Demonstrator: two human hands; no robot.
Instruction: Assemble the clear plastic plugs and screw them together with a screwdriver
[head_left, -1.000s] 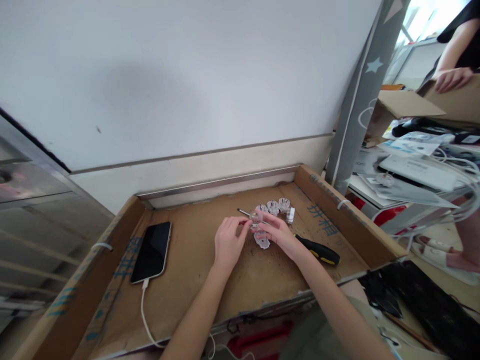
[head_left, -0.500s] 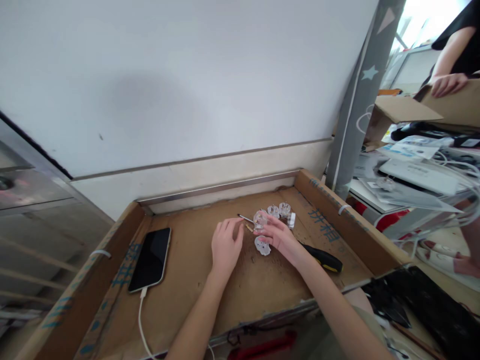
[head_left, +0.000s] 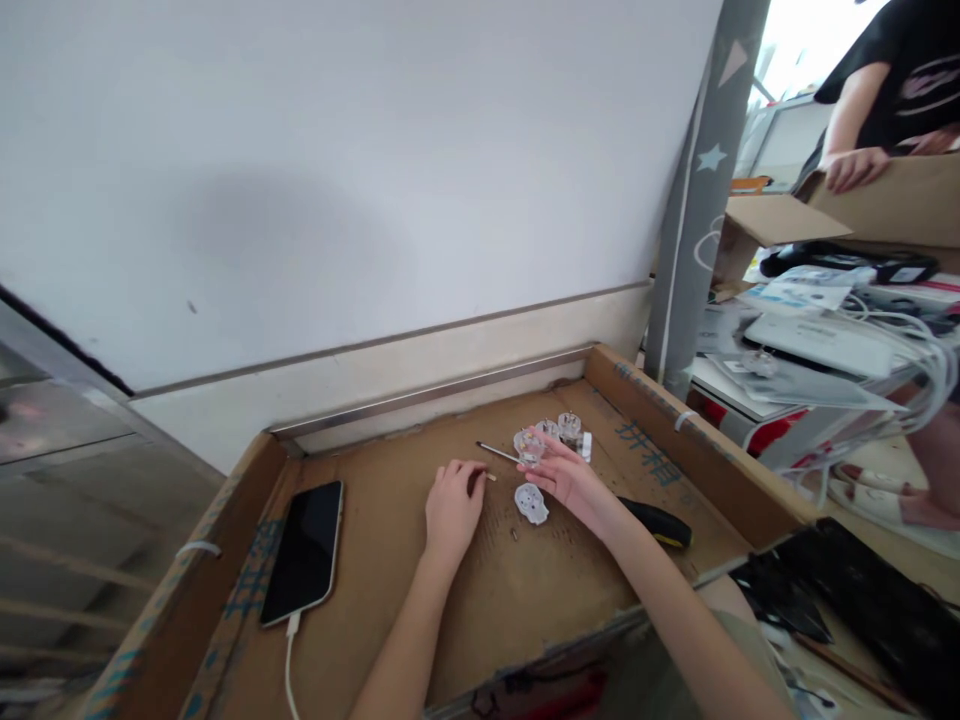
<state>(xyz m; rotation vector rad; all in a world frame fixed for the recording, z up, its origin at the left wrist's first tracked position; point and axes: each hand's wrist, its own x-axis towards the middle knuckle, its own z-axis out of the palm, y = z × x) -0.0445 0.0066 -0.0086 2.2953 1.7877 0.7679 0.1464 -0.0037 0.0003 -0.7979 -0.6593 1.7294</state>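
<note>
Near the middle of the cardboard-lined tray (head_left: 390,560), my left hand (head_left: 454,508) has its fingers curled over a small brass-coloured piece (head_left: 490,477) at the fingertips. My right hand (head_left: 568,482) holds a clear plastic plug part (head_left: 528,447) between thumb and fingers. Below it lies a loose clear plug cover (head_left: 532,503). A screwdriver with a thin shaft (head_left: 496,451) and a black and yellow handle (head_left: 660,522) passes beneath my right hand. Behind that hand stand more clear plug parts (head_left: 569,426) beside a white piece (head_left: 586,447).
A black phone (head_left: 304,553) with a white cable lies at the tray's left. Raised cardboard walls (head_left: 675,450) edge the tray. At the right, a person's hand (head_left: 856,168) rests on an open cardboard box (head_left: 892,205) above a cluttered table.
My left hand has closed its fingers around the small brass-coloured piece and shifted slightly. My right hand still holds the clear plug part. The camera view has turned slightly right.
</note>
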